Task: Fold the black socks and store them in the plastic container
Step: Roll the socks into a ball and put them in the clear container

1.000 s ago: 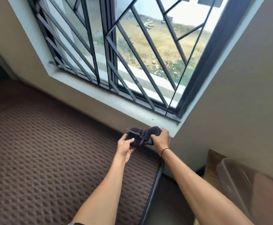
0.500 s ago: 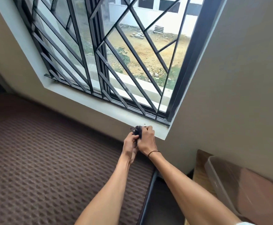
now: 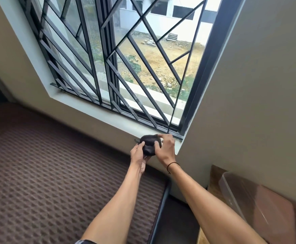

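Centre frame, before the sill (image 3: 98, 111), the left hand (image 3: 138, 154) and right hand (image 3: 166, 149) both grip the bundled socks (image 3: 149, 144), fingers curled round them. The container (image 3: 231, 189) sits at lower right, well apart.

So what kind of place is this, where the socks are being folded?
Probably a bedroom in a home: a quilted brown mattress lies under a barred window facing a bare yard, with a clear plastic container alongside.
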